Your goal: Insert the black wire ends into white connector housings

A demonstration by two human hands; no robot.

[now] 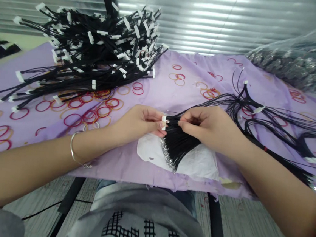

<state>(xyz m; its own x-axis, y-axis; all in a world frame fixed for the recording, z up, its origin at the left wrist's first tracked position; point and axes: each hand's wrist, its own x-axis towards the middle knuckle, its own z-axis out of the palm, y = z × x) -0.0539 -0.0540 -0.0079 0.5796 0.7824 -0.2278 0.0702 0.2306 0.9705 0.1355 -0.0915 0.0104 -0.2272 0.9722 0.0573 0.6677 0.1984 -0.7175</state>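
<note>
Between the thumb and fingers of my left hand (150,122) is a small white connector (163,123). My right hand (200,122) pinches a thin black wire just to the right of it, close to the wire's metal tip. Under both hands a fan of black wires (182,146) with silvery crimped ends (167,155) lies on a white sheet (145,151). How far the pinched wire sits in the connector is hidden by my fingers.
A tall heap of black cables with white connectors (103,51) stands at the back left. More black wires (278,117) spread to the right. A clear plastic bag of parts (295,65) lies at the back right. Several rubber bands (90,114) dot the purple cloth (155,88).
</note>
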